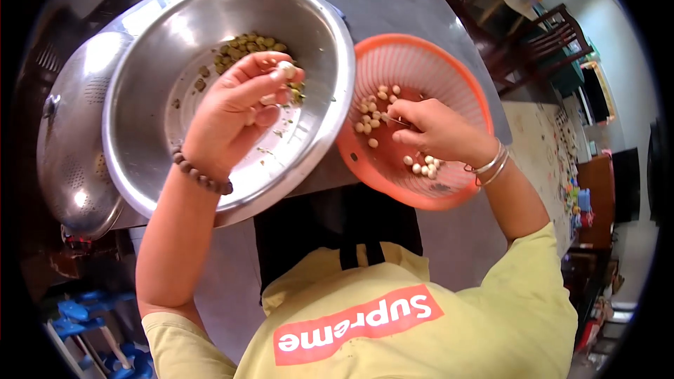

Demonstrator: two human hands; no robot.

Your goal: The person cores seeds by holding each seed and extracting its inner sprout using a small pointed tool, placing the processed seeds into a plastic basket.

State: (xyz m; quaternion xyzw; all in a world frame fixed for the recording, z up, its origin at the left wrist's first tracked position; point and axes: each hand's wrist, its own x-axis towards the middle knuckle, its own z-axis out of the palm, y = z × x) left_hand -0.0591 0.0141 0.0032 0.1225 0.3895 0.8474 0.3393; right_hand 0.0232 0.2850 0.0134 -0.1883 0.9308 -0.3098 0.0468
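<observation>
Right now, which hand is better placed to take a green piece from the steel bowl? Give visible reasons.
Probably the left hand: it is over the steel bowl, near the green pieces, though pinching a pale piece. The right hand is over the orange basket, gripping a thin object.

Your T-shirt (484, 323) is yellow, its red box logo (358, 324) lettered in white, above black trousers (298, 228). You wear a brown beaded bracelet (203, 180) and silvery bangles (489, 166). The basin (147, 98) before you gleams silver around olive-green seeds (246, 43); the striped-looking slotted basket (467, 98) is orange, its seeds (417, 168) creamy white.
</observation>
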